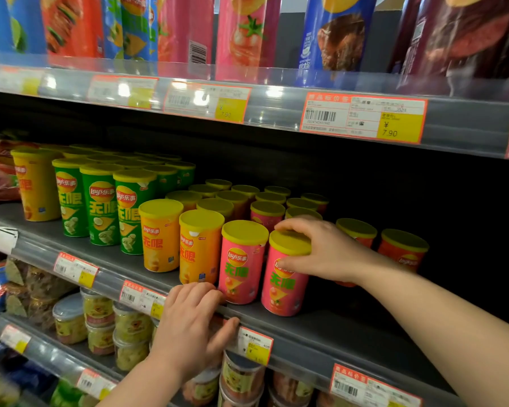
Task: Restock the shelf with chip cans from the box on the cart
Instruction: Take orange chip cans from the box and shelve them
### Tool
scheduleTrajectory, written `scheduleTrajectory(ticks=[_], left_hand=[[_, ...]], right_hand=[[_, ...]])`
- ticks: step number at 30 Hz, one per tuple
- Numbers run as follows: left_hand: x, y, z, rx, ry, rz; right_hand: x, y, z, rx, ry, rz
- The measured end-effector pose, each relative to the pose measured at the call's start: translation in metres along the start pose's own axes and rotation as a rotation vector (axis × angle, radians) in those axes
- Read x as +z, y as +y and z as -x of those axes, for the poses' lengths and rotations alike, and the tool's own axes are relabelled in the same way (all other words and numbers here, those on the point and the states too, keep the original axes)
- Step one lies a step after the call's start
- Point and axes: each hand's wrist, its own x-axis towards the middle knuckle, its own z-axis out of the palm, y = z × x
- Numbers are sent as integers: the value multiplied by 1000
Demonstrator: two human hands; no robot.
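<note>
Short chip cans with yellow lids stand in rows on the middle shelf (321, 327): green cans (100, 210) at the left, orange cans (199, 248) in the middle, pink ones to the right. My right hand (323, 251) grips the rightmost front pink can (281, 292), fingers over its lid and thumb on its side; the can stands upright on the shelf. A second pink can (241, 265) stands just left of it. My left hand (188, 324) holds the shelf's front edge over the price rail, fingers on top and thumb below. The box and cart are out of view.
Two red cans (401, 251) stand to the right of my right hand, with dark bare shelf beyond them. Tall chip tubes (332, 36) fill the upper shelf. Small tubs (97, 318) sit on the lower shelf. Price tags (362, 118) line the rails.
</note>
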Motion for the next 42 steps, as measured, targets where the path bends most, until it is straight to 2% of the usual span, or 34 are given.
scheduleTrajectory(ticks=[6, 9, 13, 20, 23, 26, 30, 32, 34, 37, 42], left_hand=[[-2, 0, 0, -13, -36, 7], [-3, 0, 0, -26, -71, 14], [-5, 2, 0, -38, -96, 14], [-5, 2, 0, 3, -30, 67], [-5, 1, 0, 6, -24, 57], [-4, 1, 0, 11, 0, 57], [-1, -1, 0, 17, 7, 54], [0, -2, 1, 21, 2, 55], [1, -3, 1, 24, 5, 58], [2, -2, 2, 15, 4, 61], [2, -2, 1, 2, -6, 57]], right_hand=[[-4, -3, -3, -19, -59, -23], [-9, -1, -23, 6, 24, -62], [-9, 8, -65, 100, 95, 129], [7, 17, -105, 118, -91, 280], [5, 16, -110, 123, -85, 357], [4, 12, -110, 71, -98, 331], [-1, 8, -106, 26, -76, 172], [-8, 14, -103, 60, -7, 170], [-17, 24, -99, 153, 38, 274], [-22, 36, -90, 295, -49, 372], [-16, 36, -87, 289, -38, 265]])
